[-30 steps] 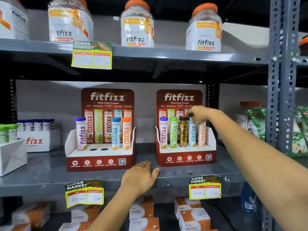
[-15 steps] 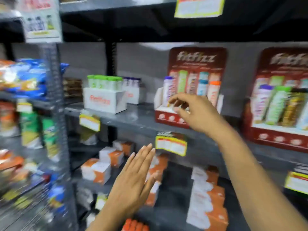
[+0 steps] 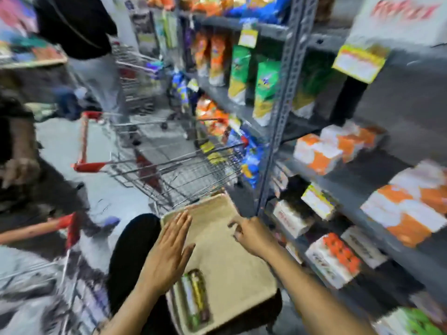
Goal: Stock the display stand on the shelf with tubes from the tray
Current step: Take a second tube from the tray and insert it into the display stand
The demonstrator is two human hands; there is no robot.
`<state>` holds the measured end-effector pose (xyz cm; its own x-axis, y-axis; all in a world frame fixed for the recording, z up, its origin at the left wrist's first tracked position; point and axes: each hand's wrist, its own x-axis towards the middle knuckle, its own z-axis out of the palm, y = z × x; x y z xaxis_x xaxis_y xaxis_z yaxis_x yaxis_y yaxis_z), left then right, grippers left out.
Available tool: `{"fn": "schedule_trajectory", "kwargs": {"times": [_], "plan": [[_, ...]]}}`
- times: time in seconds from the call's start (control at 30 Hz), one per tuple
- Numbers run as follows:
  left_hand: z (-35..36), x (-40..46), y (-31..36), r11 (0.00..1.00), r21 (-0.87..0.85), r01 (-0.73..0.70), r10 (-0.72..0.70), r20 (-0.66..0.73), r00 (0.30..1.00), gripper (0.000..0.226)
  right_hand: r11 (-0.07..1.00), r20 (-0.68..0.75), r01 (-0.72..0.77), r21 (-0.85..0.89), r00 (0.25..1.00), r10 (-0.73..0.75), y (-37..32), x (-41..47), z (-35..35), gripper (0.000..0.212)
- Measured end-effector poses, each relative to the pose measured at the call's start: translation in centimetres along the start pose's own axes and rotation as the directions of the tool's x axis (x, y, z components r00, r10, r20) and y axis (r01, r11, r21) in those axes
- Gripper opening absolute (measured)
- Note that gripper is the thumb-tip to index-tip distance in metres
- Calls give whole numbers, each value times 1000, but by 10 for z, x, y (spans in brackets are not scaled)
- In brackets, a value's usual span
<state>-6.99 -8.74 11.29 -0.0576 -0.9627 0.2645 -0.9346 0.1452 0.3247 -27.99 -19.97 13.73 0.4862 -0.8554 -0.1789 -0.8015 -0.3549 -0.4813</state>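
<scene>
A beige tray (image 3: pixel 225 267) sits low in front of me, beside the grey shelf rack. Two tubes (image 3: pixel 196 298), one green and one brown-gold, lie side by side near the tray's left front edge. My left hand (image 3: pixel 169 252) hovers flat over the tray's left side, fingers spread, holding nothing. My right hand (image 3: pixel 251 234) is above the tray's right part, fingers loosely curled and empty. The display stands are out of view; only a white box with red lettering (image 3: pixel 399 18) shows at the top right. The picture is blurred.
Wire shopping carts with red handles (image 3: pixel 169 163) stand to the left of the tray. The shelf rack (image 3: pixel 283 100) on the right holds snack bags and orange-white boxes (image 3: pixel 321 151). A person in dark clothes (image 3: pixel 19 151) is at the far left.
My view has swung down and left from the display stands to the tray. My right hand left the stand's tubes and came down over the tray; my left hand came off the shelf edge.
</scene>
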Motion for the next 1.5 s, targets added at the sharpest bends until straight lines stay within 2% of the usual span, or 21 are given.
{"fn": "schedule_trajectory", "kwargs": {"times": [0.17,0.37,0.5,0.67,0.87,0.9,1.03,1.13,1.33,1.5], "plan": [[30,-63,-50,983,23,180,-180,36,983,58,997,315,-2,-71,949,24,-4,17,111,42],[48,-98,-70,961,25,274,-275,61,959,59,987,480,82,-141,877,-4,-4,37,192,51],[48,-98,-68,957,-3,289,-288,42,957,58,980,501,119,-160,865,-23,-3,56,215,63],[48,-100,-66,964,13,267,-267,51,962,59,979,469,115,-169,883,-23,-10,64,229,26],[51,-101,-69,962,9,273,-273,63,960,60,975,416,121,-185,909,-33,-25,65,224,16],[52,-101,-70,962,12,275,-275,61,960,60,978,415,119,-172,909,-38,-27,66,221,19],[52,-102,-74,963,-6,271,-270,53,961,60,989,480,87,-118,877,-20,-36,67,193,36],[51,-97,-79,955,-40,294,-293,40,955,63,996,488,76,-55,872,-40,-38,62,148,33],[31,-27,-58,984,-71,162,-165,-34,986,62,986,316,138,89,935,-159,-44,37,3,24],[6,63,-11,992,-129,-7,-9,-129,992,64,953,136,293,-70,950,-282,-64,-17,-151,32]]}}
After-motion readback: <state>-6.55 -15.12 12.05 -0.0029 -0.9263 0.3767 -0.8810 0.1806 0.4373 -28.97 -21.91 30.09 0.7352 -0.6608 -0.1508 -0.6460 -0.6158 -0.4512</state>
